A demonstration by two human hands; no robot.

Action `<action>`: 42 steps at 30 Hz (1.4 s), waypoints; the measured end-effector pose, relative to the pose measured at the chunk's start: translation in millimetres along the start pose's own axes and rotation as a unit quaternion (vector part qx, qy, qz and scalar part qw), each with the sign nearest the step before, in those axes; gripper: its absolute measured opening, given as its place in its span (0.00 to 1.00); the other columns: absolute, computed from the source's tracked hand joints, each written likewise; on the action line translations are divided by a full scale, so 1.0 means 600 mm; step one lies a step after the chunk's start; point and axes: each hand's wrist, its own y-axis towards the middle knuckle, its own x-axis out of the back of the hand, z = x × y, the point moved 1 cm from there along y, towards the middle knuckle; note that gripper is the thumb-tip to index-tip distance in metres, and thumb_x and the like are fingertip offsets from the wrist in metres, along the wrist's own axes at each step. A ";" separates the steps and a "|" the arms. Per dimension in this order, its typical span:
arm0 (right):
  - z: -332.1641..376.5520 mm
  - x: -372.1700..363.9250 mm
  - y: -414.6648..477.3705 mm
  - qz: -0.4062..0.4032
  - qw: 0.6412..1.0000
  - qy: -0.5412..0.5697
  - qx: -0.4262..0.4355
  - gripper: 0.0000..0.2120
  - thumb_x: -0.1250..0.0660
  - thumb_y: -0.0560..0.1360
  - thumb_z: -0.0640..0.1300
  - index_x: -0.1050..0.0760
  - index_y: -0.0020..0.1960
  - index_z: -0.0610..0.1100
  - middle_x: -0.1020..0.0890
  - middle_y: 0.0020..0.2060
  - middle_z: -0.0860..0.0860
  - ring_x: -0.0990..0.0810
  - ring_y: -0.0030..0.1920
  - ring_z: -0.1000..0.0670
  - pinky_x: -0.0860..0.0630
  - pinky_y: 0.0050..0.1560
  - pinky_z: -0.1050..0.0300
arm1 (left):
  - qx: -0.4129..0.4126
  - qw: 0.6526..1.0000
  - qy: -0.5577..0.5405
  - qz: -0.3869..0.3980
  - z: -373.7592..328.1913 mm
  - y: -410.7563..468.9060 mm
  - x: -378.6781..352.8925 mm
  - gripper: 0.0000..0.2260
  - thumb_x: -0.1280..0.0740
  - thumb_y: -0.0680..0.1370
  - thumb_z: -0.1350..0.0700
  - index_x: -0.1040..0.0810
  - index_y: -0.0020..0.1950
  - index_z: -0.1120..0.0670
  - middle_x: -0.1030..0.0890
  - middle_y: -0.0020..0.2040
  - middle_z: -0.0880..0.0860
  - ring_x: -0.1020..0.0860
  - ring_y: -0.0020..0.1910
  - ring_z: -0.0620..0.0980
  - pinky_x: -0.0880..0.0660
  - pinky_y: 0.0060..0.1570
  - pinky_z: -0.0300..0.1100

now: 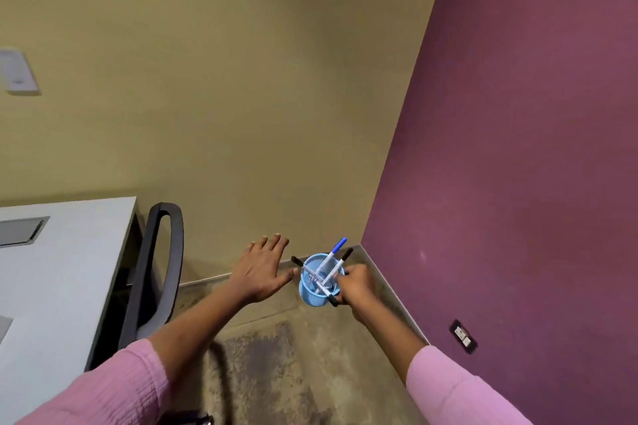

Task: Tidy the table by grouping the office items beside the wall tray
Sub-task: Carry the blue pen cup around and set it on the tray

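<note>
A light blue mesh pen cup (312,290) hangs in the air above the floor, near the corner of the room. My right hand (355,283) grips its right side. Three markers (328,266) stick out of it, one with a blue cap and others with black caps. My left hand (260,271) is spread flat just left of the cup, fingers apart, holding nothing. No wall tray shows in this view.
A white table (65,272) with a grey inset panel (20,231) fills the left. A dark office chair (155,272) stands against its edge. Carpet lies below, a beige wall ahead, a purple wall with a socket (464,336) on the right.
</note>
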 end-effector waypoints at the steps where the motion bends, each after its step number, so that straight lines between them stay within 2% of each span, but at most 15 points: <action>1: 0.021 -0.011 0.031 0.008 1.000 -0.004 0.007 0.06 0.32 0.76 0.38 0.20 0.41 0.38 0.19 0.34 0.43 0.19 0.28 0.45 0.19 0.28 0.52 | 0.004 1.000 0.001 -0.004 0.016 0.027 0.003 0.36 0.49 0.75 0.31 0.40 0.75 0.53 0.37 0.76 0.57 0.37 0.73 0.59 0.38 0.69 0.53; 4: 0.093 -0.042 0.121 0.017 0.999 -0.018 0.026 0.06 0.32 0.75 0.37 0.22 0.39 0.39 0.20 0.32 0.45 0.21 0.25 0.51 0.29 0.19 0.64 | 0.033 0.999 0.009 -0.011 0.064 0.102 0.015 0.36 0.47 0.75 0.33 0.42 0.76 0.54 0.39 0.77 0.57 0.39 0.74 0.60 0.40 0.71 0.53; 8: 0.184 -0.097 0.217 0.033 0.995 -0.066 0.060 0.14 0.30 0.73 0.37 0.26 0.29 0.44 0.24 0.24 0.51 0.29 0.14 0.60 0.38 0.14 0.70 | 0.077 0.997 0.016 -0.020 0.134 0.177 0.034 0.34 0.46 0.77 0.34 0.43 0.76 0.54 0.40 0.77 0.57 0.40 0.74 0.59 0.42 0.72 0.53; 10: 0.227 -0.133 0.264 0.048 0.992 -0.078 0.087 0.13 0.30 0.72 0.38 0.25 0.29 0.43 0.23 0.23 0.51 0.27 0.15 0.60 0.34 0.16 0.69 | 0.102 0.994 0.028 -0.029 0.175 0.214 0.046 0.34 0.46 0.77 0.34 0.42 0.76 0.54 0.40 0.77 0.58 0.40 0.74 0.59 0.42 0.71 0.53; 15: 0.328 -0.248 0.383 0.126 0.982 -0.057 0.128 0.09 0.32 0.70 0.35 0.22 0.31 0.41 0.18 0.28 0.46 0.18 0.24 0.48 0.21 0.23 0.56 | 0.191 0.979 0.048 -0.050 0.291 0.285 0.061 0.37 0.50 0.75 0.31 0.43 0.76 0.53 0.40 0.77 0.58 0.39 0.74 0.59 0.41 0.71 0.54; 25: 0.518 -0.501 0.576 0.312 0.918 -0.074 0.233 0.13 0.32 0.71 0.37 0.23 0.28 0.41 0.22 0.22 0.50 0.22 0.19 0.53 0.25 0.22 0.61 | 0.397 0.910 0.093 -0.070 0.505 0.371 0.091 0.35 0.51 0.76 0.32 0.41 0.75 0.54 0.36 0.75 0.57 0.37 0.72 0.57 0.40 0.70 0.52; 33: 0.602 -0.725 0.591 0.418 0.860 -0.108 0.272 0.14 0.31 0.72 0.38 0.23 0.27 0.43 0.24 0.20 0.52 0.25 0.16 0.56 0.28 0.20 0.64 | 0.515 0.844 0.138 -0.053 0.633 0.324 0.121 0.37 0.56 0.75 0.30 0.37 0.72 0.55 0.31 0.71 0.57 0.32 0.67 0.58 0.36 0.65 0.53; 35: 0.619 -0.788 0.580 0.437 0.846 -0.121 0.281 0.15 0.31 0.72 0.39 0.24 0.27 0.43 0.24 0.20 0.52 0.24 0.17 0.55 0.25 0.21 0.60 | 0.537 0.829 0.147 -0.053 0.673 0.306 0.129 0.36 0.56 0.75 0.31 0.37 0.72 0.54 0.30 0.71 0.56 0.31 0.67 0.58 0.36 0.65 0.54; 38: 0.646 -0.883 0.556 0.469 0.818 -0.133 0.305 0.16 0.28 0.72 0.45 0.24 0.26 0.44 0.22 0.21 0.51 0.21 0.21 0.50 0.18 0.28 0.51 | 0.566 0.807 0.156 -0.056 0.742 0.279 0.140 0.35 0.55 0.76 0.31 0.36 0.71 0.54 0.29 0.70 0.55 0.30 0.64 0.57 0.35 0.63 0.54; 42: 0.677 -1.007 0.522 0.502 0.788 -0.161 0.318 0.18 0.28 0.72 0.47 0.25 0.26 0.44 0.22 0.22 0.51 0.19 0.22 0.48 0.19 0.26 0.55 | 0.605 0.779 0.153 -0.059 0.828 0.239 0.144 0.35 0.56 0.75 0.30 0.36 0.72 0.53 0.28 0.68 0.54 0.29 0.63 0.56 0.34 0.63 0.53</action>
